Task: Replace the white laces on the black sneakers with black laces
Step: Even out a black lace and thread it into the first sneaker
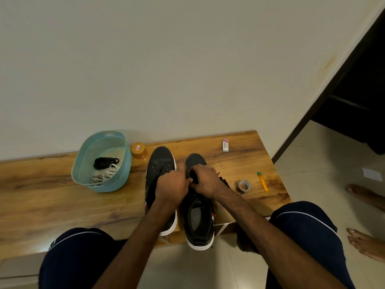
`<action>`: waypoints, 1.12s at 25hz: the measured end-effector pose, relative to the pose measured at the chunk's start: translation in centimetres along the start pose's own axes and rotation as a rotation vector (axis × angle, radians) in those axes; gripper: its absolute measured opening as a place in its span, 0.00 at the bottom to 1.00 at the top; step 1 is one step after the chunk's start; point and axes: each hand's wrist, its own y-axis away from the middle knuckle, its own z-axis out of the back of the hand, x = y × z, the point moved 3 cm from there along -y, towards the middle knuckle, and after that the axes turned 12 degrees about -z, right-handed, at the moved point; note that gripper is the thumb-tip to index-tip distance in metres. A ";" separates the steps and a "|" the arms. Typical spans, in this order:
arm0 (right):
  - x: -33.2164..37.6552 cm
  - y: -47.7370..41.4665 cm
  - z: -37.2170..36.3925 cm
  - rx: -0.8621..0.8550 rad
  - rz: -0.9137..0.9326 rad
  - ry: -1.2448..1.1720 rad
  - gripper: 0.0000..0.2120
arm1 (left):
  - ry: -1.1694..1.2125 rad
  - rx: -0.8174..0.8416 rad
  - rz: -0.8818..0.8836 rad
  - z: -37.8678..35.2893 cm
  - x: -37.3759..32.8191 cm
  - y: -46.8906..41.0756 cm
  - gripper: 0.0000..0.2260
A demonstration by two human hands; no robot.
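Teal basket on the counter holds a coiled spare lace and white laces; my left hand and right hand each clamp their grip on the black lace atop the right sneaker.

A wooden table stands against a pale wall. On it, left to right: a teal basket, an orange-lidded jar just beside it, an eraser box, a tape roll and a yellow stick (green-capped; cutter or marker, unclear). On the tiled floor at right lie a paper scrap and two bare feet.
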 end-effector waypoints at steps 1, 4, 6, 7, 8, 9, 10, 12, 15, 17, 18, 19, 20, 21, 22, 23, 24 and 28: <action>0.0 0.0 -0.1 -0.004 0.009 -0.007 0.16 | -0.059 0.035 0.017 -0.7 -0.2 -0.1 0.19; -0.2 -0.1 -0.2 0.005 0.014 -0.057 0.18 | -0.154 0.093 0.007 -1.0 -0.6 -0.5 0.12; -0.3 -0.1 -0.2 0.004 0.013 -0.068 0.18 | -0.066 0.069 0.008 -0.7 -0.4 -0.5 0.11; -0.3 -0.1 -0.1 0.003 0.015 -0.069 0.18 | 0.066 0.037 0.031 -0.3 0.0 -0.6 0.11; -0.3 -0.1 -0.1 0.004 0.016 -0.074 0.19 | 0.254 0.007 0.072 0.1 0.7 -0.7 0.10; -0.3 -0.1 0.0 0.008 0.010 -0.087 0.19 | 0.499 -0.037 0.123 0.7 1.6 -0.6 0.10; -0.4 -0.1 0.1 0.017 -0.001 -0.105 0.19 | 0.757 -0.097 0.168 1.4 2.5 -0.6 0.10; -0.4 -0.1 0.4 0.020 -0.016 -0.147 0.19 | 1.123 -0.187 0.232 2.7 3.7 -0.2 0.12; -0.2 0.0 0.6 -0.003 -0.004 -0.105 0.18 | 0.867 -0.254 0.204 2.9 2.6 0.6 0.11; 0.1 0.1 0.5 -0.021 0.014 -0.042 0.17 | 0.371 -0.293 0.114 2.7 1.3 0.7 0.09; 0.1 0.1 0.4 -0.026 0.018 -0.034 0.17 | 0.224 -0.288 0.085 2.6 0.9 0.5 0.11; 0.1 0.1 0.4 -0.033 0.020 -0.033 0.16 | 0.151 -0.240 0.060 2.3 0.6 0.2 0.14; 0.1 0.0 0.4 -0.036 0.020 -0.030 0.16 | 0.081 -0.172 0.036 1.8 0.3 -0.1 0.16; 0.0 -0.1 0.4 -0.038 0.023 -0.021 0.15 | 0.007 -0.104 0.004 1.2 0.0 -0.3 0.17; 0.0 -0.2 0.5 -0.035 0.024 -0.011 0.15 | -0.069 -0.049 -0.021 0.6 -0.2 -0.3 0.17; 0.0 -0.3 0.6 -0.030 0.025 -0.001 0.16 | -0.130 -0.015 -0.046 0.1 -0.5 -0.3 0.17; 0.0 -0.3 0.5 -0.028 0.025 0.006 0.16 | -0.176 -0.004 -0.067 -0.2 -0.7 -0.3 0.16; -0.2 -0.5 0.4 -0.028 0.023 0.005 0.19 | -0.178 0.028 -0.074 -0.5 -0.9 -0.9 0.11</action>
